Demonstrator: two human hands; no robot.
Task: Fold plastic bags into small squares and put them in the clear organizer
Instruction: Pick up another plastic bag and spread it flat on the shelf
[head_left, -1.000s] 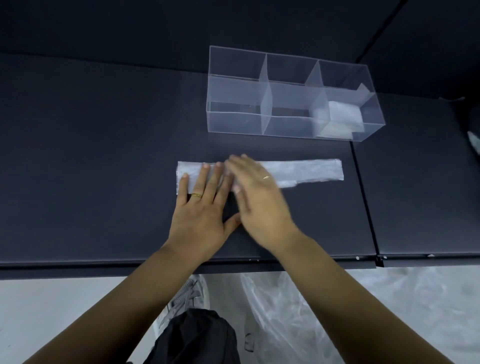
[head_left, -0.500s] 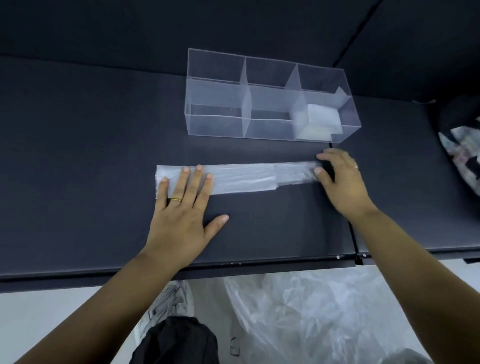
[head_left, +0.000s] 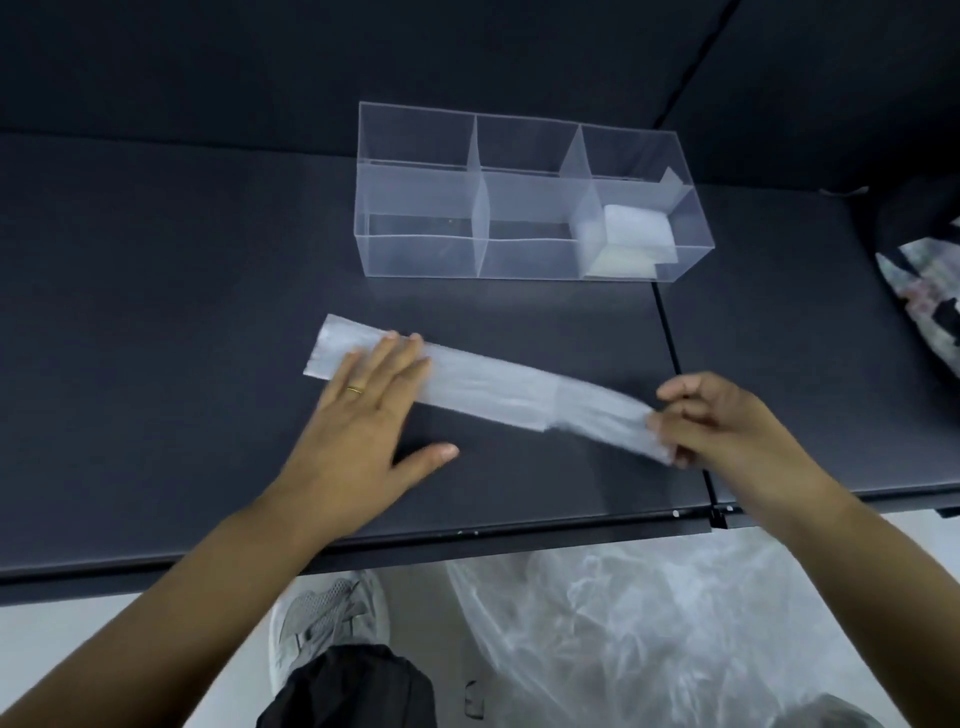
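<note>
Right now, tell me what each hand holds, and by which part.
Right hand pinches the folded bag by its right end. Left hand only presses flat near its left end.

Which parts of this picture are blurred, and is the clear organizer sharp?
Head view: the right hand and the end of the bag strip that it pinches are smeared by motion; the left hand is slightly soft. Head view again: the clear organizer is sharp, with folded bags showing at its right end.

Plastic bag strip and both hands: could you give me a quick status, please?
Left hand flat on left end of plastic bag strip. Right hand pinching right end. Clear organizer beyond it, folded bags in right-end compartment. Nothing between.
</note>
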